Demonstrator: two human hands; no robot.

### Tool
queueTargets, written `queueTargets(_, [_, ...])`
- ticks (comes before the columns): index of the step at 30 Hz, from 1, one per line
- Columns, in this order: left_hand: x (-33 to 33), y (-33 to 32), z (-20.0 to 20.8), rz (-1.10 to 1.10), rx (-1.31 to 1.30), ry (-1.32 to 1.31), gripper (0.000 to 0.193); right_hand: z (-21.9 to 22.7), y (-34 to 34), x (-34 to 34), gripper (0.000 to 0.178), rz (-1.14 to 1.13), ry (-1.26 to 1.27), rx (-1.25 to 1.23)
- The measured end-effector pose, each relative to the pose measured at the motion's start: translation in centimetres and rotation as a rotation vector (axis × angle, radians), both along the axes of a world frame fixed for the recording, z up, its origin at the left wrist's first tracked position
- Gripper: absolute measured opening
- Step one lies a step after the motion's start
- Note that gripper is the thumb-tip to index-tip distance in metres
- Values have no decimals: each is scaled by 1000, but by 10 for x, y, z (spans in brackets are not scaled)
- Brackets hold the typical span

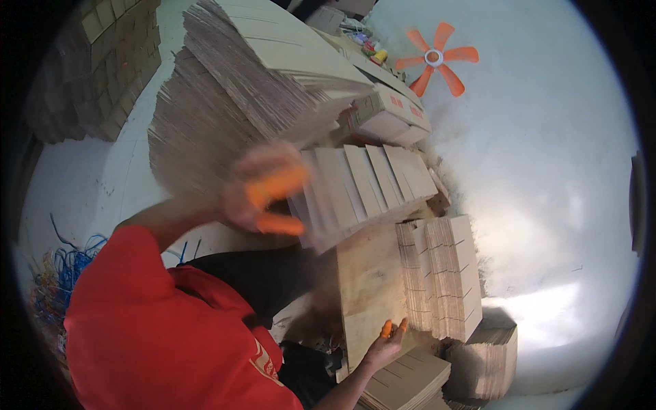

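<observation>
My left hand (263, 188), smeared by motion, wears orange covers on its thumb and a finger. These stand apart, with no item visible between them. Just to its right lies a fanned row of slotted cardboard sheets (372, 178), its near end blurred too. My right hand (386, 345), also with orange fingertip covers, is lower down over the edge of the wooden board (369, 273). Its fingers are a little apart and nothing shows in them. Close by are an upright-edged stack of slotted cardboard pieces (444, 277) and a lower flat stack (410, 376).
Tall piles of cardboard sheets (253, 75) rise at the far left of the board. A carton (393, 113) sits behind the fanned row. An orange fan (434, 57) is by the pale wall. More cardboard bundles (485, 359) stand at lower right; blue straps (72, 266) tangle at left.
</observation>
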State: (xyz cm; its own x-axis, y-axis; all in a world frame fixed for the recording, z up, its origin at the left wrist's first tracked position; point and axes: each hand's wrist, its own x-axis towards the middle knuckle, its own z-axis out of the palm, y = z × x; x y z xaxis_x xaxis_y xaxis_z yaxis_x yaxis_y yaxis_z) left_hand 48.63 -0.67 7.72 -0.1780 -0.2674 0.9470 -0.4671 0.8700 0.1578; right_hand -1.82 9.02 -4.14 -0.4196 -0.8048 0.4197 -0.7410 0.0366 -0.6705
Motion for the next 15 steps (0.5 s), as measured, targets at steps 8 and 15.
queueTargets(8, [232,-93,69,546,-147,1129,52,147,-101,201,58,521,-595,-83])
queueTargets(15, [537,-182,-19,587,654,1030,52,182,-164,313,60,763,-914,-21])
